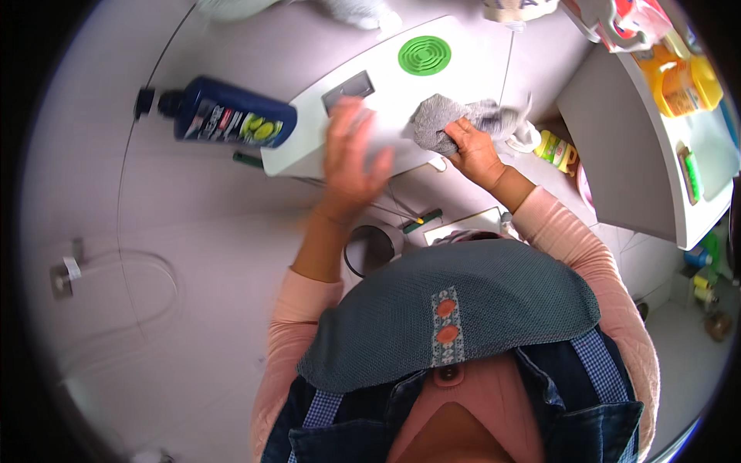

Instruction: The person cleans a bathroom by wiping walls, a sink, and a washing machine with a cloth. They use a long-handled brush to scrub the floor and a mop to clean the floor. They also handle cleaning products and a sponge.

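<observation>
My right hand [474, 147] is shut on a grey cloth [435, 124], which lies bunched at the right part of a white shelf top [393, 87]. My left hand [354, 156], blurred, is over the shelf's front edge with its fingers apart and nothing seen in it. Just beyond its fingertips lies a grey rectangular item [348, 91], partly hidden by them. A round green ridged mat [424, 55] rests farther back on the white surface. Left of my left hand is a dark blue bottle [234, 114] with a black cap and a printed label.
A white cabinet [631, 144] on the right bears yellow bottles [688, 87] and a green-and-white packet [690, 175]. Below its left side is a yellow-green bottle [557, 151]. Near my body stand a round grey bin [373, 250] and a green-headed tool [422, 221]. A cable loops at the left.
</observation>
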